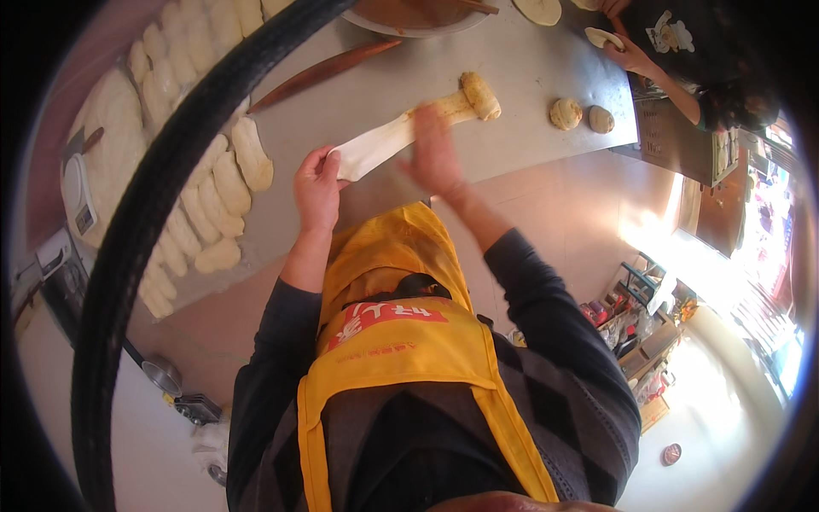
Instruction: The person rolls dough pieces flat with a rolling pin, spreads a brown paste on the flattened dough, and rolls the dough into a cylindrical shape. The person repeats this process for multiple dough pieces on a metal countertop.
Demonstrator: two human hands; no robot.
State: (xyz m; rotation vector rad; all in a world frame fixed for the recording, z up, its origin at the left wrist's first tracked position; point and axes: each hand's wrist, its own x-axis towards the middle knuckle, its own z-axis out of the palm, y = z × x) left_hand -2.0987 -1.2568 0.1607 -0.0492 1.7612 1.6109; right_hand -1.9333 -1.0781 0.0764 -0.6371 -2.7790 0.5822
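Note:
A long strip of dough slants over the steel worktop. My left hand pinches its near-left end between thumb and fingers and lifts it near the table's edge. Blurred, my right hand lies flat on or just over the strip's middle, thumb apart and nothing visibly gripped. Past that hand the strip has a brownish smear. Its far end is wound into a thick dough roll with brown filling showing. Whether the right palm touches the dough cannot be told.
Several dough pieces lie on the left, near a white scale. A tapered wooden rolling pin rests behind the strip, below a bowl of brown paste. Two coiled buns sit rightward. A co-worker's hand holds dough.

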